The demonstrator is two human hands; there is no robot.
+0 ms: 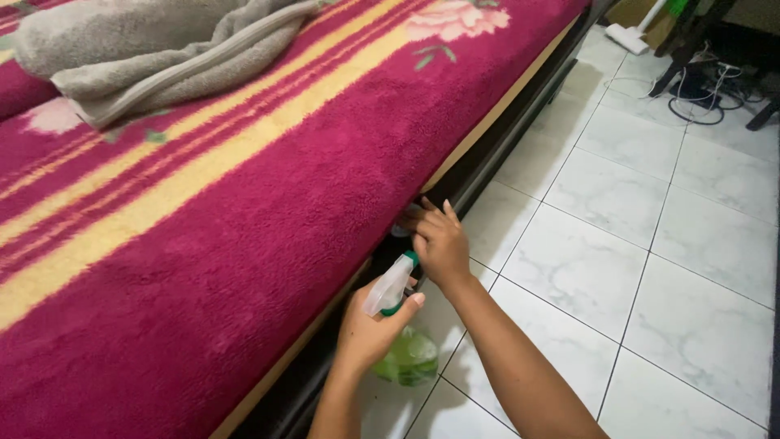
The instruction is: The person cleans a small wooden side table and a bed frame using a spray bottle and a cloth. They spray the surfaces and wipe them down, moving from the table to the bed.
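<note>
The left hand (370,325), low in the centre of the frame, has its grip closed around the neck of a spray bottle (402,337); the thumb lies across the clear plastic trigger head, which carries a small green nozzle tip pointing up and to the right; the bottle's rounded, translucent body holds pale green liquid and hangs below the hand, just above the floor (650,244).

The right hand (439,244) sits just above the nozzle, in the middle of the frame, fingers pressed flat and slightly spread against the dark edge of the bed frame (487,154); something pale shows under the fingertips, but it is too hidden to tell what it is, so I cannot tell whether this grip holds anything.

A thick, fuzzy blanket (244,228) in deep magenta fills the left half of the frame, with broad yellow stripes running diagonally and pink flower prints toward the top; a grey, soft towel (146,49) lies crumpled on it at the upper left.

The floor is glossy white tile with faint grey marbling and dark grout lines; black cables (699,102) coil at the upper right.
</note>
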